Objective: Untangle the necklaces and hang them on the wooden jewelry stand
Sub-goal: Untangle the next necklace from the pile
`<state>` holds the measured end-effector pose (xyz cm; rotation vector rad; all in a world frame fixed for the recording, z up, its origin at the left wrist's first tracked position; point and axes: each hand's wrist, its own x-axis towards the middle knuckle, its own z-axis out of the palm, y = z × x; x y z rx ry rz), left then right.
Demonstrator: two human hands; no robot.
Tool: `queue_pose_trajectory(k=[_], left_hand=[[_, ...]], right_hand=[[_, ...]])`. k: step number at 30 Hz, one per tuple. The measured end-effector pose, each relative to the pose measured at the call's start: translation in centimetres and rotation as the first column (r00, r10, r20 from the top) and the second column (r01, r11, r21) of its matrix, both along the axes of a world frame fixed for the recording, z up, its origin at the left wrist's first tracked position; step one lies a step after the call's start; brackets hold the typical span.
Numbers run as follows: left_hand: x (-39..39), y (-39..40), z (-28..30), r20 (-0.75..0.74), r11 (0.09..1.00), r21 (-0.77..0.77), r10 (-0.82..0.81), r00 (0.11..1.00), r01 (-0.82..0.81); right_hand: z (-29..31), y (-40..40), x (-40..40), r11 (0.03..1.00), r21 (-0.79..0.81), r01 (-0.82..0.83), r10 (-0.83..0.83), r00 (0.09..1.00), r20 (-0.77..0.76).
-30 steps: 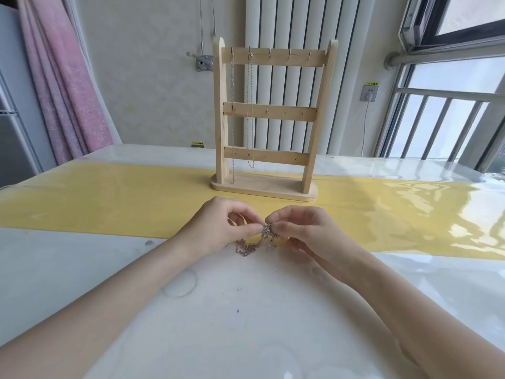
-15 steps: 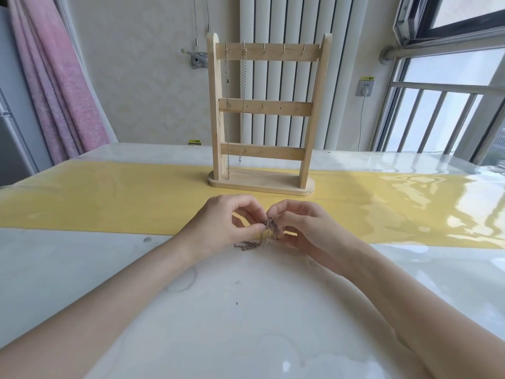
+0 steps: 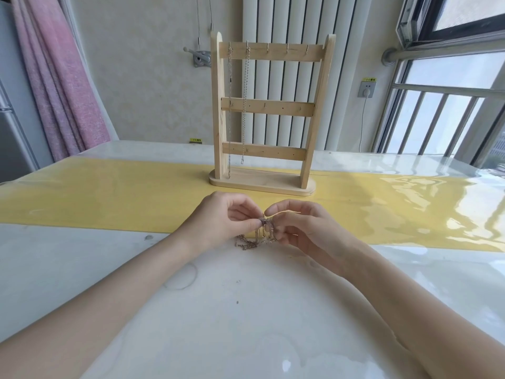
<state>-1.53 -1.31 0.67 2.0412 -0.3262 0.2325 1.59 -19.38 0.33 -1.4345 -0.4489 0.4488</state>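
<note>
The left hand (image 3: 218,220) pinches the top of a small tangled clump of thin metal necklace chains (image 3: 258,236) between thumb and forefinger, its other fingers curled. The right hand (image 3: 297,228) meets it from the other side, its thumb and fingers curled in on the same clump. The loops of chain sag from the pinch and their lower ends lie on the glossy white worktop (image 3: 246,310), just at the near edge of a wide yellow runner strip (image 3: 109,198) that crosses the worktop.

Beyond the hands, on the yellow strip, stands the upright pale wooden jewelry stand (image 3: 266,113) with an oval base and three crossbars, the top bar carrying a row of small hooks. Two long silver chains (image 3: 244,105) hang from the leftmost hooks, straight down the stand's left side.

Behind it are a white ribbed radiator (image 3: 289,28), a pink curtain (image 3: 60,77) at the left and a barred window (image 3: 442,110) at the right.
</note>
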Motion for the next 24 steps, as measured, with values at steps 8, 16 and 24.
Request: queue_pose_trajectory(k=[8,16,24], left_hand=[[-0.05,-0.2,0.16,0.047,0.997,-0.007,0.072,0.996,-0.072],[-0.25,-0.68,0.31,-0.107,0.959,-0.272,0.047,0.993,-0.074],[-0.14,-0.21,0.47,-0.019,0.999,0.036,0.015,1.0,-0.014]], right_hand=[[-0.22,-0.14,-0.05,0.987,-0.133,0.089,-0.07,0.988,0.135],[0.19,0.19,-0.47,0.964,-0.171,0.204,-0.108,0.888,0.447],[0.2,0.39,-0.59,0.945,-0.285,0.162,0.022,0.835,0.549]])
